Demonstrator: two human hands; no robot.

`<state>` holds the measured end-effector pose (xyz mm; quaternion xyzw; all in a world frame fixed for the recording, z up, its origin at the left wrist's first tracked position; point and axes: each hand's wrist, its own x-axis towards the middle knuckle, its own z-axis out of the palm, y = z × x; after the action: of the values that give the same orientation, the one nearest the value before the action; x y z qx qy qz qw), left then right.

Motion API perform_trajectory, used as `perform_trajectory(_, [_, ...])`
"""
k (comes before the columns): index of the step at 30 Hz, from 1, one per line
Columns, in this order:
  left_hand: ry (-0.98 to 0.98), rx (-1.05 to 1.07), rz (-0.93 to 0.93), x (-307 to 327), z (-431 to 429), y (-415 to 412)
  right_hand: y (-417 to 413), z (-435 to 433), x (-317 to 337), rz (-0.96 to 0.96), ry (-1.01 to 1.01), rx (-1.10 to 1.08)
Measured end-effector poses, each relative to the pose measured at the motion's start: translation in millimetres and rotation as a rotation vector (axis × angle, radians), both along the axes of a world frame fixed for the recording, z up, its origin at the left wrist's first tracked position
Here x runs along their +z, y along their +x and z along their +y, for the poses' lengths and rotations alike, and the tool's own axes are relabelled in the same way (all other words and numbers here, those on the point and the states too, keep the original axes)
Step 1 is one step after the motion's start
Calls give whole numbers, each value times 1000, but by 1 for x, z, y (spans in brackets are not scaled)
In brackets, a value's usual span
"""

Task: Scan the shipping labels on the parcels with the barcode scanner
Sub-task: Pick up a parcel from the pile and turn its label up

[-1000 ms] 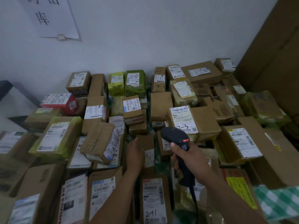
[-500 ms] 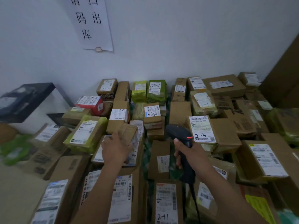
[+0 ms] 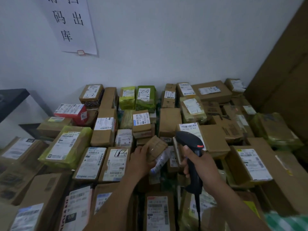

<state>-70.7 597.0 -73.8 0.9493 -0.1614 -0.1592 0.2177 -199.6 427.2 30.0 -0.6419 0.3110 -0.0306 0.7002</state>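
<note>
the left hand (image 3: 141,161) grips a small brown cardboard parcel (image 3: 155,147), tilted above the pile of labelled cardboard parcels (image 3: 100,164). just beside it, the right hand (image 3: 198,165) is wrapped around the handle of a black pistol-shaped barcode scanner (image 3: 191,147), its head beside the held parcel.
</note>
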Motion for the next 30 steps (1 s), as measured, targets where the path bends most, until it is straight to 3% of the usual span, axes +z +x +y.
perform_trajectory(10, [34,-213,165,12,14,42,0,-3,-4,77,-38,15])
perform_trajectory(19, [-65,-157,-89,-16,5,34,3,-5,-7,91,-25,-26])
perform_trajectory(23, [18,-150,-102,-22,8,29,2,-6,-9,97,-34,-15])
perform_trajectory(27, [123,-201,35,-25,10,25,3,-3,-11,108,-28,-4])
perform_trajectory(30, [63,-232,-63,-24,13,21,5,-1,-14,115,-31,11])
